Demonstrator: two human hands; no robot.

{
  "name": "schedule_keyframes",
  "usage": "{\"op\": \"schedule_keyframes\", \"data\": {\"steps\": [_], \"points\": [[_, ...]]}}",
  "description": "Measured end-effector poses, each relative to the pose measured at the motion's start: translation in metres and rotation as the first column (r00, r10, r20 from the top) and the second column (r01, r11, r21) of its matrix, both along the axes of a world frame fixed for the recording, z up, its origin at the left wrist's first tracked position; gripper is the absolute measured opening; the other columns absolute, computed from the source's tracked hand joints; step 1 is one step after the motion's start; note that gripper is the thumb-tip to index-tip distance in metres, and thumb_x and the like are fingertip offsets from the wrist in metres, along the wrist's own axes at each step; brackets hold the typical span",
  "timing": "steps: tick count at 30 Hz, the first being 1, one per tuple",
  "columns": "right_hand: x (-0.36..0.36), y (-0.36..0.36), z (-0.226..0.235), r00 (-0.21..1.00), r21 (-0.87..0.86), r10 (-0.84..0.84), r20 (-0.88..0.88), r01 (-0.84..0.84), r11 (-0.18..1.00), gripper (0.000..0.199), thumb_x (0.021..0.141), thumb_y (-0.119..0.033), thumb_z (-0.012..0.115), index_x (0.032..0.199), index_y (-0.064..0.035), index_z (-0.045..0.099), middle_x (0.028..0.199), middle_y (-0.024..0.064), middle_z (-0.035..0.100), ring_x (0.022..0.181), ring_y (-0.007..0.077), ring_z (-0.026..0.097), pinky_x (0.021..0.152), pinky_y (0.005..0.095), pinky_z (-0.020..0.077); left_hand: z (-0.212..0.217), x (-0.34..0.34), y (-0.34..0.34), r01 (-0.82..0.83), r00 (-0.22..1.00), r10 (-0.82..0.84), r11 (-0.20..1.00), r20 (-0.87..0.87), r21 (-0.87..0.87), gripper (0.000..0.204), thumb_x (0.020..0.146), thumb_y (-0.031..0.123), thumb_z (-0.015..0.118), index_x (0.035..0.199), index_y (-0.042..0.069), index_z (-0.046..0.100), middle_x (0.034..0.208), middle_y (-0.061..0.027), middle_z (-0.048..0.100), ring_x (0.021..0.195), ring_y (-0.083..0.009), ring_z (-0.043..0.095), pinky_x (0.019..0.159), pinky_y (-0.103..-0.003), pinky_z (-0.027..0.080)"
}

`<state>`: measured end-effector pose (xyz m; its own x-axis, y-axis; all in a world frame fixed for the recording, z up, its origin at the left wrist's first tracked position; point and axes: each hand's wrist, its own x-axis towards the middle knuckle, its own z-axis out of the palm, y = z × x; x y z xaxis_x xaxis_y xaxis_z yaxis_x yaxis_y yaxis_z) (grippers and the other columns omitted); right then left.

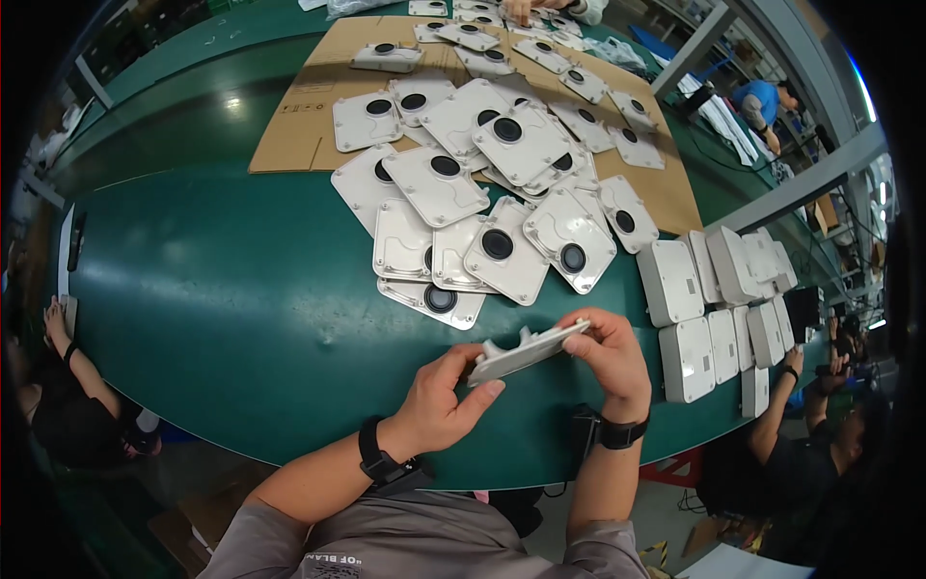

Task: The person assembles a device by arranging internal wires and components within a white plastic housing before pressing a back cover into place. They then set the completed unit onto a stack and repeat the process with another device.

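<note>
Between my two hands, above the near part of the green table, is a white plastic cover (529, 357), tilted so that mostly its edge shows, with small posts standing up from its far side. My left hand (447, 398) grips the cover's left end between thumb and fingers. At the opposite end, my right hand (610, 353) pinches it near the corner. Just beyond my hands lies a loose pile of similar white covers (449, 188), most with a round black disc. The cover nearest my hands (400, 291) lies at the pile's front edge.
Flattened brown cardboard (294, 121) lies under the far part of the pile. Thick white box-shaped units (672, 285) stand in rows to the right. Grey metal posts (801, 179) rise at the right. Other people sit at the left and right; another person's hand (521, 12) reaches among the far covers.
</note>
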<state>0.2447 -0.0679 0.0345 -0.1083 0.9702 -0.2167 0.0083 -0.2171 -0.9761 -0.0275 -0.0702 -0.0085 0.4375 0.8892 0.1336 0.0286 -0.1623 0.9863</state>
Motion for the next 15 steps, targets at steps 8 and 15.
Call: {"op": "schedule_keyframes", "data": {"steps": [8,15], "points": [[0.019,0.004,-0.044,0.86,-0.002,-0.097,-0.502,0.11,0.994,0.037,0.092,-0.028,0.082,0.111,-0.0007,0.067,0.104,0.0084,0.074,0.092,0.0177,0.071,0.088,0.0327,0.0565,0.004,0.002,0.006,-0.067,0.994,0.065,0.997,0.086,0.028,0.038,0.099,0.015,0.069,0.131,-0.003,0.056,0.11,-0.0128,0.072,0.092,-0.0195,0.07,0.08,-0.03,0.056],[0.019,0.006,-0.043,0.866,-0.039,-0.115,-0.487,0.109,0.993,0.041,0.093,-0.03,0.081,0.116,0.0009,0.067,0.11,0.0135,0.075,0.101,0.0221,0.073,0.095,0.0364,0.0569,0.015,-0.019,0.028,-0.116,0.979,0.064,0.954,-0.193,-0.275,0.034,0.098,0.007,0.07,0.129,-0.003,0.06,0.116,-0.0091,0.072,0.09,-0.0127,0.07,0.076,-0.026,0.056]]}}
